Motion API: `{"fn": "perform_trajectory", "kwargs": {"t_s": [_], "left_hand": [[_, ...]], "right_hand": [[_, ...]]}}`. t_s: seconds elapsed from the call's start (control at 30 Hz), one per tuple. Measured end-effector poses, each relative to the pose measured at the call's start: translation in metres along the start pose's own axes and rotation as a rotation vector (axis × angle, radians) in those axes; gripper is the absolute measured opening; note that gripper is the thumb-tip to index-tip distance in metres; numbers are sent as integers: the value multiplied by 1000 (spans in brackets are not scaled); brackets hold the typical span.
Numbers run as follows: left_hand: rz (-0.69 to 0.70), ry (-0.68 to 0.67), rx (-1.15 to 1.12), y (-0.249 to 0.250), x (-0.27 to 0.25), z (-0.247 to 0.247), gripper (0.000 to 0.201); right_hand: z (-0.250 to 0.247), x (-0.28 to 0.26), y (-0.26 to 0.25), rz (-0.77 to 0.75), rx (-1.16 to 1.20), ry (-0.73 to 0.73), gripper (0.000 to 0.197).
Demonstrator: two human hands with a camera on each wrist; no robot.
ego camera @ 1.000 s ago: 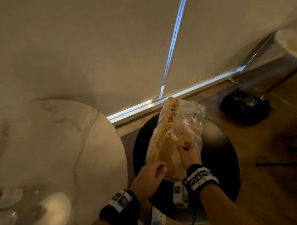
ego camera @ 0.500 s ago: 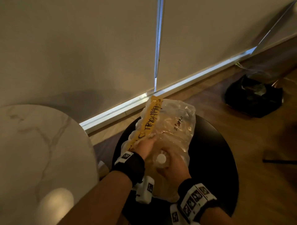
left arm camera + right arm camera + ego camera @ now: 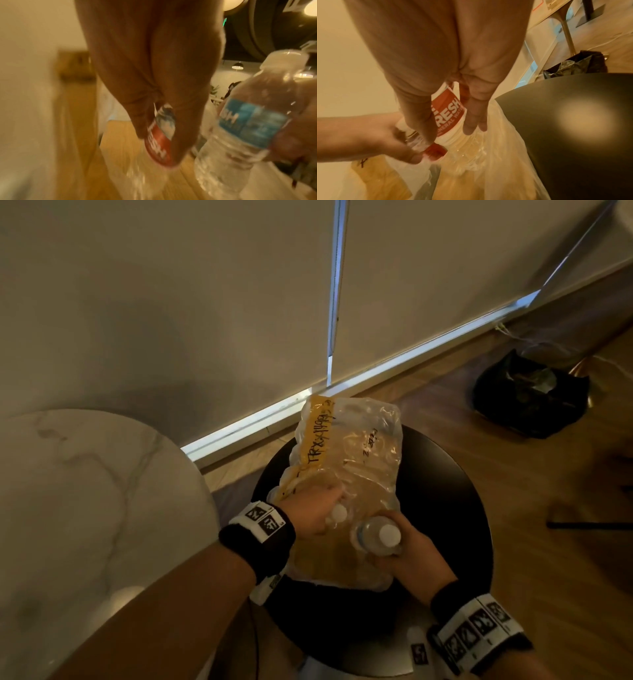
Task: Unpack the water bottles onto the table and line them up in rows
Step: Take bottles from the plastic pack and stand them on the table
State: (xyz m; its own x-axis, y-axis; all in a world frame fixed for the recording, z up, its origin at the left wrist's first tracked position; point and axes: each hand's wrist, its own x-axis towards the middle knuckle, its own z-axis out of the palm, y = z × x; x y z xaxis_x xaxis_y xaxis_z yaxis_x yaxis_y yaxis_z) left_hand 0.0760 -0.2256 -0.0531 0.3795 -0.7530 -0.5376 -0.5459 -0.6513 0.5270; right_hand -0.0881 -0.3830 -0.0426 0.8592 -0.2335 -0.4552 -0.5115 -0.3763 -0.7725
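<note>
Dim, warm yellowish light fills all three views, with a thin cold-blue strip of daylight (image 3: 342,386) leaking under pale window blinds in the head view. A soft round glare spot sits on the matte black round stool top (image 3: 583,135). Both wrist views are blurred, the left most, and the head view bends straight lines near its edges.

A round black stool (image 3: 442,484) on a wooden floor (image 3: 555,508) bears a clear plastic pack of water bottles (image 3: 346,460) with a yellow strip. Beside it stands a white marble table (image 3: 85,491); a black bag (image 3: 529,395) lies on the floor nearby.
</note>
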Motion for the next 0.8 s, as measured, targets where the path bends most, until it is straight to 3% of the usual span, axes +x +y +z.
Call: {"fn": "perform_trajectory", "kwargs": {"t_s": [0.07,0.13,0.27,0.43,0.53,0.67,0.8], "left_hand": [[40,-88,-144,2,-8,-3,55],[73,-62,-362,5,-34,-3,58],[83,209,-729,-4,-136,20,64],[-44,644,-1059,-35,-272,74,49],[-196,849,-1091,-65,-356,115,52],[-387,1017,-1015,-120,-458,175,59],[-513,1127,-923,-165,-527,216,63]], "right_hand": [[-8,4,3,7,-6,24,65],[-7,0,1,-4,-36,18,67],[25,-36,-40,-105,-69,-26,63],[107,-86,-93,-190,-48,-162,60],[185,-118,-123,-210,-56,-281,63],[303,-159,-155,-233,-82,-443,61],[403,-181,-169,-291,-136,-453,55]]}}
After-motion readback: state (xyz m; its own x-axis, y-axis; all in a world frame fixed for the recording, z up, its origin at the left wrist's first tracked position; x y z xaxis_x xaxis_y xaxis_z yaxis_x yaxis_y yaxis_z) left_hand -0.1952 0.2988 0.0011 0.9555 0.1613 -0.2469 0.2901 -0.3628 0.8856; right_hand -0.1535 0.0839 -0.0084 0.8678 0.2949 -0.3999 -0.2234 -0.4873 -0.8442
